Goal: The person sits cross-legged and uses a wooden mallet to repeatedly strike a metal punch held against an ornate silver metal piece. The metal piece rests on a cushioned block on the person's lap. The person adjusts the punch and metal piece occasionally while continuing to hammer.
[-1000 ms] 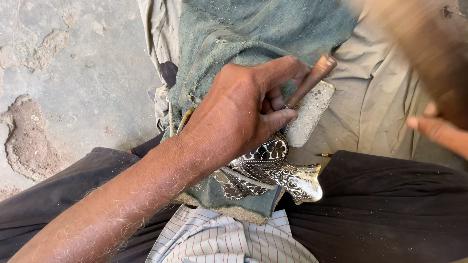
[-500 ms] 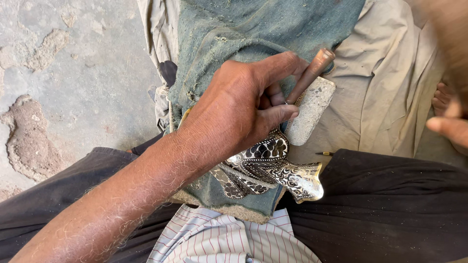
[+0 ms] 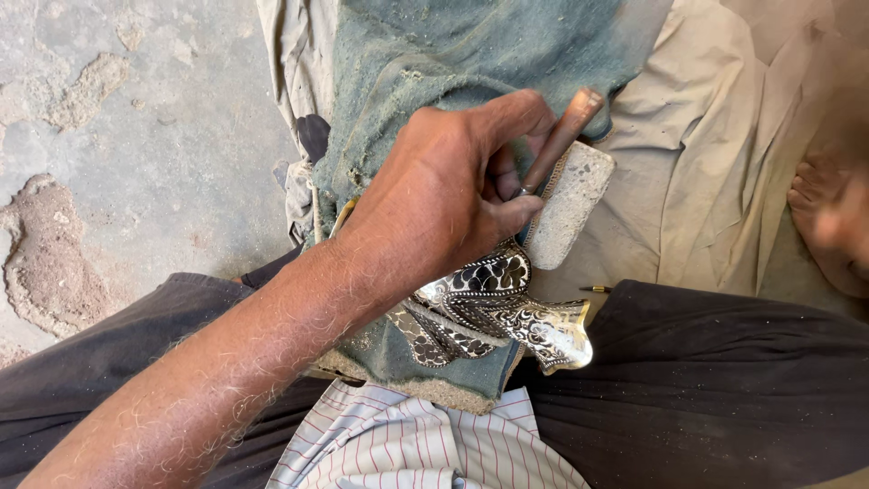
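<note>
Head view: left hand [image 3: 444,195] clenched on slim punch [image 3: 554,145], tip against engraved metal piece [image 3: 493,312] lying on green cloth [image 3: 453,63] across lap. Right hand unseen. Metal likely thin, stiff, sharp-edged; hold by rim.

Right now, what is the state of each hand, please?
Left hand: closed on a thin metal punch, its tip on the engraved metal piece.
Right hand: not in view.

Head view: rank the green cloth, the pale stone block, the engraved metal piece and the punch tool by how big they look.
1. green cloth
2. engraved metal piece, partly under the left hand
3. pale stone block, close to the metal piece, so unsure
4. punch tool
</note>
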